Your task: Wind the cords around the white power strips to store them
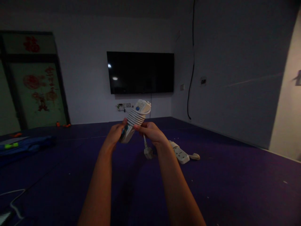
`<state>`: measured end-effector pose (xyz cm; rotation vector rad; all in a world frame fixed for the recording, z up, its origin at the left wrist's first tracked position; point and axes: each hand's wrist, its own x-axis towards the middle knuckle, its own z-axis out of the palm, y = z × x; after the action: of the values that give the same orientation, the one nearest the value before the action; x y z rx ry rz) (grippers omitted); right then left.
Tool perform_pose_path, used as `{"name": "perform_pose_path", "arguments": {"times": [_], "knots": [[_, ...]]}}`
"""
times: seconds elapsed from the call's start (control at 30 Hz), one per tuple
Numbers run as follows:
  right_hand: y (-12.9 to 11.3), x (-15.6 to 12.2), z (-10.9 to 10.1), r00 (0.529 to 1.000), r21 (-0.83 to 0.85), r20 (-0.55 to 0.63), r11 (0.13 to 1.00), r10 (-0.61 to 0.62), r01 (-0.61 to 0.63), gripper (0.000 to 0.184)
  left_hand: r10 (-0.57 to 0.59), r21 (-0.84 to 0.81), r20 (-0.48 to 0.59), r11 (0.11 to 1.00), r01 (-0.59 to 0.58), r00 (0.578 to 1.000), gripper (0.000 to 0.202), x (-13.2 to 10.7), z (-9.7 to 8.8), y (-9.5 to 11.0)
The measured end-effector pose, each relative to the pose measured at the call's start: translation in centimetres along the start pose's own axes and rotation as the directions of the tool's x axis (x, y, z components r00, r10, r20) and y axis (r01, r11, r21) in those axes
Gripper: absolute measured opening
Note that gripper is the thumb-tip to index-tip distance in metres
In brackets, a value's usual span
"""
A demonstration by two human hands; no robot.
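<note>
My left hand [117,133] grips the lower end of a white power strip [137,115] that has its white cord wound round it in several turns. My right hand [150,131] is closed on the cord just beside the strip. The cord's loose end hangs below my right hand, ending in a white plug [148,153]. Both forearms reach out in front of me, above a dark purple floor [223,175].
A second white power strip [180,153] with its plug [195,156] lies on the floor behind my right wrist. A black television [140,72] hangs on the far wall above a socket panel [124,106]. A blue bag [28,146] lies at left; a white cable [14,201] at bottom left.
</note>
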<state>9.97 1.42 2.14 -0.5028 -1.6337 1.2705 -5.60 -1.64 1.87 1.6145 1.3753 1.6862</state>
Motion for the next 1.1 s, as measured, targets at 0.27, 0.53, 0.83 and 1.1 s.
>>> {"name": "perform_pose_path", "arguments": {"times": [0.27,0.53,0.83,1.1], "knots": [[1.3,0.7,-0.4,1.000,0.075,-0.007,0.997,0.008,-0.008,0.025,0.045,0.125,-0.283,0.992,-0.010,0.958,0.062,0.1,1.4,-0.1],[0.8,0.6,0.2,0.980,-0.019,-0.173,0.994,0.101,-0.106,0.031,0.172,0.302,-0.428,0.953,-0.039,0.888,0.062,0.2,1.7,-0.8],[0.8,0.8,0.5,0.967,-0.005,-0.195,0.986,0.163,-0.167,0.034,0.236,0.455,-0.601,0.886,0.084,0.764,0.063,-0.9,2.5,-0.7],[-1.3,0.1,1.0,0.961,0.353,-0.118,0.915,0.250,-0.194,0.040,0.201,0.263,-0.661,0.965,-0.028,0.723,0.062,0.0,2.9,-2.2]]}}
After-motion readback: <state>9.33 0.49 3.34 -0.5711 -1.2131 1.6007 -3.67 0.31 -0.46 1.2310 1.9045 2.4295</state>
